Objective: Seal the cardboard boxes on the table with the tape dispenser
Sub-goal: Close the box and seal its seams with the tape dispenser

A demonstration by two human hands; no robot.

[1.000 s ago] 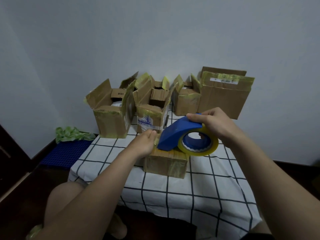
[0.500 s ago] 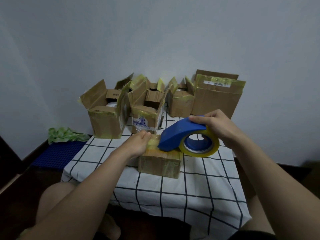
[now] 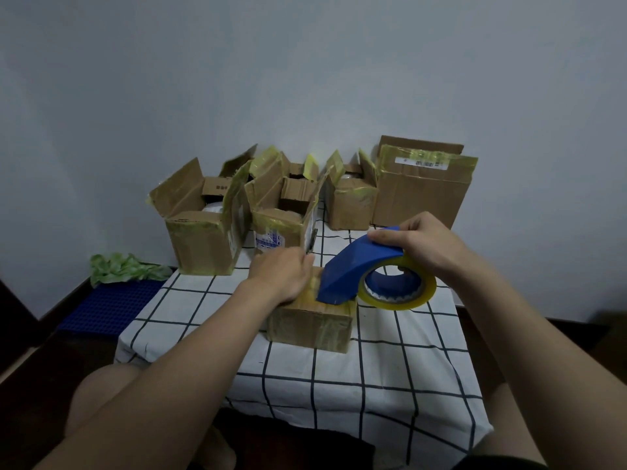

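A small closed cardboard box sits mid-table on the checked cloth. My right hand grips the blue tape dispenser from above; its nose rests on the box top, and the yellowish tape roll hangs off the box's right side. My left hand presses on the box's top left edge, fingers curled over it. Behind stand three open boxes: left, middle and right. A larger taped box stands at the back right.
The table is covered with a white cloth with black grid lines. It stands against a pale wall. A blue mat and a green crumpled thing lie on the floor at left. My bare knees show below the table's front edge.
The view has shifted slightly. My left hand has moved further onto the box top, towards the dispenser. The dispenser stays on the box in my right hand.
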